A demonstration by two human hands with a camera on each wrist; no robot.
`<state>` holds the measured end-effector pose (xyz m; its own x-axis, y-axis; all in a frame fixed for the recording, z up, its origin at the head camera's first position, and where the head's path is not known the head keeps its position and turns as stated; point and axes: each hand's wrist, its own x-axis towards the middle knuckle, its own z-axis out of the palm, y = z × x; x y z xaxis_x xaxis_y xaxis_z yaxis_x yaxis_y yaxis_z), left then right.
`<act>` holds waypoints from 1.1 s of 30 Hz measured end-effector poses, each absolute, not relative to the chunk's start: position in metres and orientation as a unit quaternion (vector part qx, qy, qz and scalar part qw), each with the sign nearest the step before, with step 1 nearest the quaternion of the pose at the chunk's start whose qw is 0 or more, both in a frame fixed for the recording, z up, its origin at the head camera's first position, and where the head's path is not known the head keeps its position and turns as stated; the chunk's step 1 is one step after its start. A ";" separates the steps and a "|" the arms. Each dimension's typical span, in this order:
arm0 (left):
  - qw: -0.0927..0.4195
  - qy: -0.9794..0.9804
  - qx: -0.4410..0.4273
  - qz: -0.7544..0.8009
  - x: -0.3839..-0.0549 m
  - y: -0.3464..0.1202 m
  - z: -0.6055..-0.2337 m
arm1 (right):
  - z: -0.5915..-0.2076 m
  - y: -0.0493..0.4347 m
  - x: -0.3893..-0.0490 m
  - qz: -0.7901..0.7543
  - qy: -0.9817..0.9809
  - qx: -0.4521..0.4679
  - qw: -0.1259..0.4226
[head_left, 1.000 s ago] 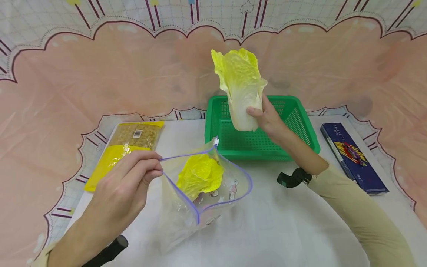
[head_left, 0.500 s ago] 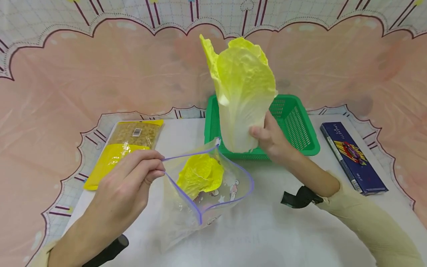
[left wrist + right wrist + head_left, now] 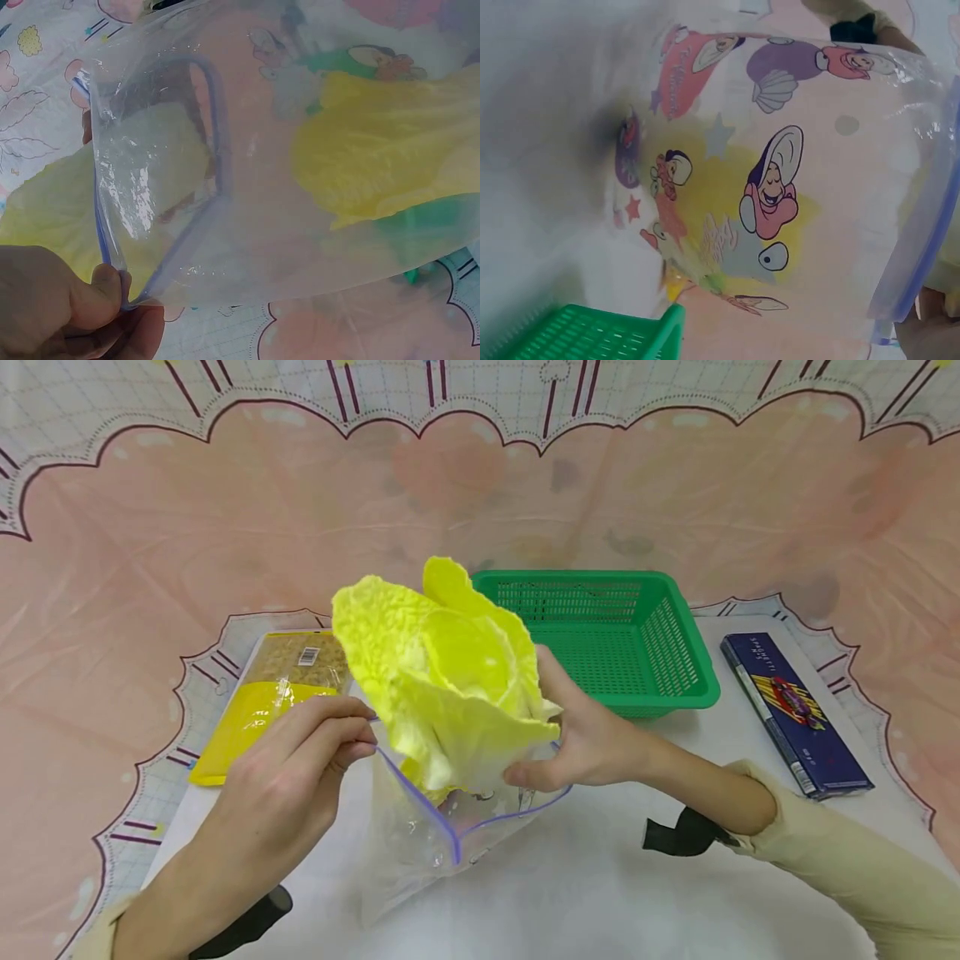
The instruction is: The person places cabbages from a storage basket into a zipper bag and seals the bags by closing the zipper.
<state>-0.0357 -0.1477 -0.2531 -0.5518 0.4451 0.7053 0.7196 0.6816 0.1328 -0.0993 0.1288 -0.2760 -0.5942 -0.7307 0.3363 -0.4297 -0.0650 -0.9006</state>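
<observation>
My left hand [image 3: 292, 777] pinches the left corner of a clear zip bag [image 3: 408, 860] with a purple-blue zip edge, whose mouth gapes. Gripped in my right hand [image 3: 577, 735] is a yellow-white head of napa cabbage [image 3: 457, 685], tilted over the bag's mouth, its base low and partly hidden behind the front leaf. The left wrist view shows a yellow leaf [image 3: 390, 150] through the bag's film. In the right wrist view, cartoon prints cover the bag [image 3: 825, 247], and some yellow shows behind them. Most of the leaf inside is hidden by the cabbage in the head view.
A green plastic basket [image 3: 675, 693] stands behind at the right. A dark blue spaghetti box [image 3: 795, 714] lies at the far right. At the left lies a yellow pasta packet [image 3: 240, 718], partly behind my left hand. A white surface [image 3: 600, 893] lies underneath.
My right hand has brought the cabbage from over the basket down and left to the bag's mouth, tilting its leafy top toward me. The left hand keeps its pinch, almost unmoved.
</observation>
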 end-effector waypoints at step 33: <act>0.300 -0.857 -0.358 -0.219 -0.031 -0.138 -0.254 | -0.259 0.117 -0.089 -0.406 0.778 -0.450 0.162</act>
<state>-0.0313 -0.1379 -0.2536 -0.5633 0.4827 0.6706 0.7451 0.6476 0.1597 -0.0893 0.1175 -0.2586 -0.5418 -0.8328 0.1138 -0.5698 0.2644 -0.7781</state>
